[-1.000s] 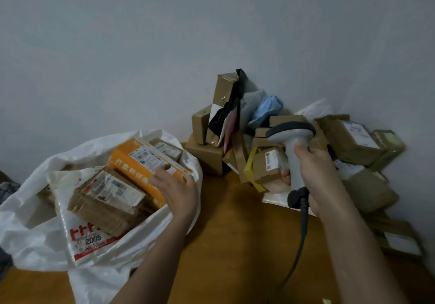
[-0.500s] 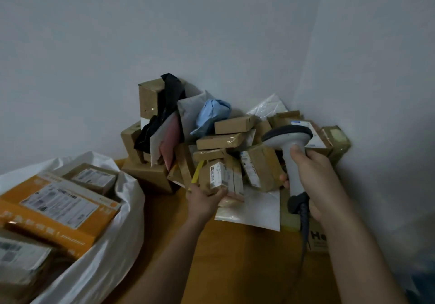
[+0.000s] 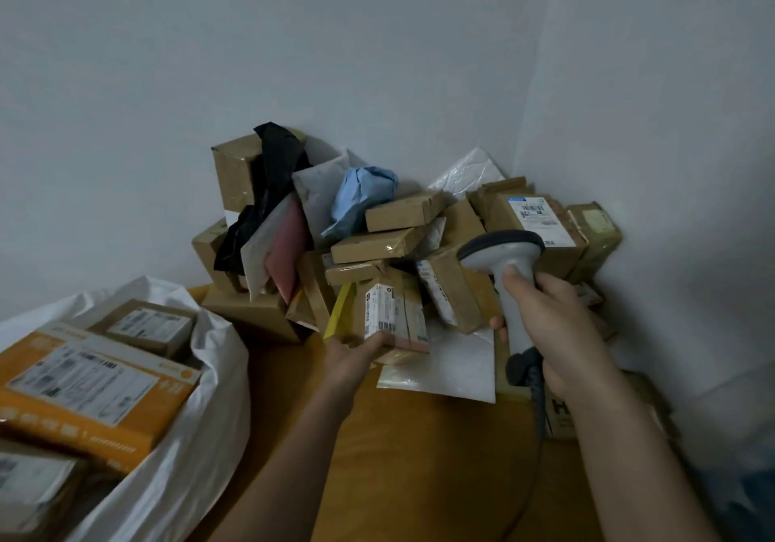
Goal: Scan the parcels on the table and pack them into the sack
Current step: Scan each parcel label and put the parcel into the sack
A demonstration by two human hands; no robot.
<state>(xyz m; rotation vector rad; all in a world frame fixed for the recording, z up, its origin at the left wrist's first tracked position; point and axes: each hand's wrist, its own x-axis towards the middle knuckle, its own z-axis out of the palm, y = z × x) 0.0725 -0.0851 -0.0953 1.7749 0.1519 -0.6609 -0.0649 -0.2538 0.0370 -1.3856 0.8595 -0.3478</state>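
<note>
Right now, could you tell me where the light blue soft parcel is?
The light blue soft parcel sits high on the pile in the head view, centre, between the grey mailer on its left and stacked brown boxes.

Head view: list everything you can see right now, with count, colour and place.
small labelled box: one, brown, front of the pile, gripped from below
parcel pile: many, mostly brown boxes plus black, grey, pink, blue and white bags, in the table's wall corner
sack: one, white, left
orange box: one, in the sack among brown boxes
table: one, wooden, orange-brown
scanner: one, grey, corded, pointing at the pile
left hand: holds the small labelled box
right hand: grips the scanner
</note>
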